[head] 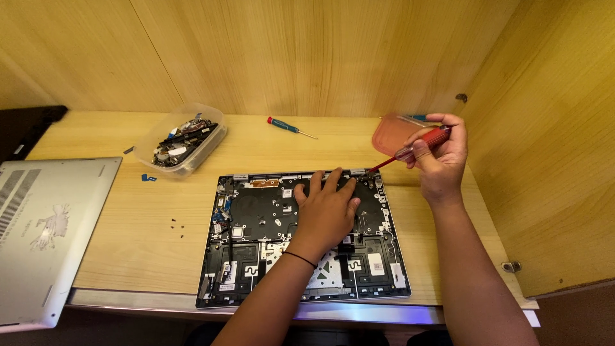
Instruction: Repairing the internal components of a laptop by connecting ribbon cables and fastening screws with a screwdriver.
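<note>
The opened laptop (256,237) lies flat on the desk (128,224), its dark insides bare, long axis left to right. The left hand (327,208) presses on it, fingers spread. The right hand (442,157) grips a red screwdriver (410,150), tip slanting down-left onto the laptop's far edge.

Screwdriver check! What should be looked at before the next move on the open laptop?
1. Left hand pressing flat on the open laptop: ok.
2. Right hand gripping the red screwdriver: ok.
3. Tip seated in a screw near the top right hinge: cannot tell.
4. Loose screws kept together on the table: ok.
5. Parts tub within reach: ok.
</note>
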